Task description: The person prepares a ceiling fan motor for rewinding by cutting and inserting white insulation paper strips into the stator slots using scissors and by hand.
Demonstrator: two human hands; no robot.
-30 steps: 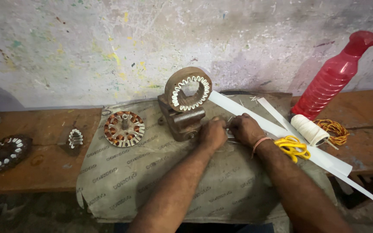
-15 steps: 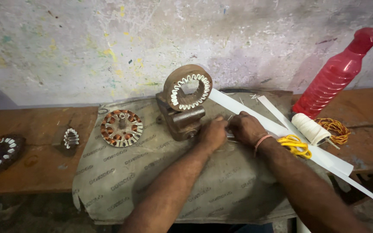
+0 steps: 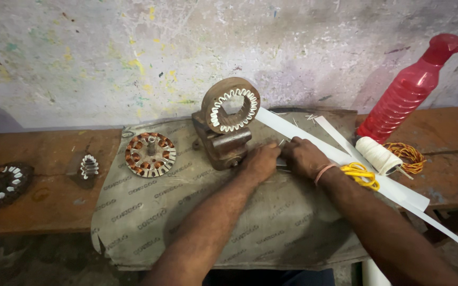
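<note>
While a thin white insulation strip (image 3: 292, 130) lies pinched beside the clamped stator ring (image 3: 232, 106), left hand (image 3: 261, 161) and right hand (image 3: 303, 157) clench it together; feeding it into a slot likely demands steady alignment.

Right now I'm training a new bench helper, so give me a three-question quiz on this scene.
1. True or false: the stator ring stands upright in the vise.
2. What lies nearest the right hand: A red bottle, B yellow scissors, C wound stator?
3. Which thing stands tallest on the bench?

Key: 1 true. 2 B. 3 the red bottle.
</note>
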